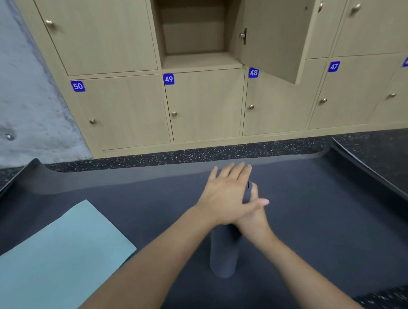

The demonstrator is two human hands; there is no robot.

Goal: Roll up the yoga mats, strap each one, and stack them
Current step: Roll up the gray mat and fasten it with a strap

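Wooden lockers (207,106), numbered 47 to 50, form the background; one upper compartment (193,34) stands with its door open. Below them runs a speckled rubber floor (198,154), on which a dark grey mat (322,206) lies spread, its far corners curling upward. A teal mat (55,256) lies flat at your left, overlapping the dark one.

Rolled mat (223,254): a dark grey cylinder at centre, directly before you. Its long axis runs away from you and slightly to the right, with the near end low over the spread mat and the far end hidden between your hands. Whether the near end touches the mat beneath cannot be told.

Left hand (225,196): flat, fingers straight and together, palm laid over the top of the roll, thumb reaching across to the right.

Right hand (254,217): largely covered by the left. It seems to wrap the roll from the right side and underneath, with one finger showing beside the far end.

Both hands meet at the far half of the roll, so the near half is free. No strap is visible. Judged from this, the roll is formed and strapping comes next, while the two flat mats are not yet rolled.
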